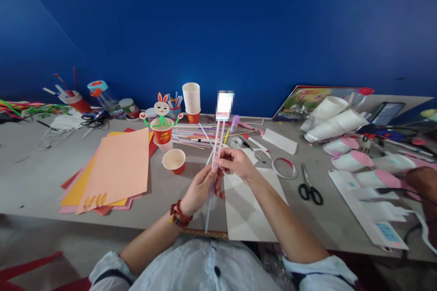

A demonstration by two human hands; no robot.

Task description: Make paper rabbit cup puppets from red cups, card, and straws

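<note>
Now, from the head view: gripping a bundle of thin straws [217, 145] in both hands, just above the near edge of the table [34, 177]. Curled shut with the left hand [201, 188] around the lower stretch, bead bracelet [179, 214] at the wrist. Pinching with the right hand [235, 163] a little higher, thumb and fingertips closed on the same bundle, the other fingers loosely bent. Held near upright and tipped slightly away, probably to line the lengths up side by side. Poking down past the left palm toward the body with one bluish length, and topped, it seems, by a small blurred white card [224, 105]. Working right over a white sheet [246, 209], likely laid there as a clean patch. Within easy reach just left, a red paper cup [174, 161] standing open, and behind it a bunny cup [162, 123] with green arms, seemingly set back as a finished piece. Further back, a stack of cups [191, 97] by the blue wall, and a loose pile [191, 137] of spare sticks lying flat. Off to the left, fanned sheets of orange paper [118, 168]. Off to the right, flat and apart from both hands, black scissors [309, 187] and a tape ring [284, 167]. At the far right edge, another person's hand [421, 177] among white and pink cut-outs, well apart.
</note>
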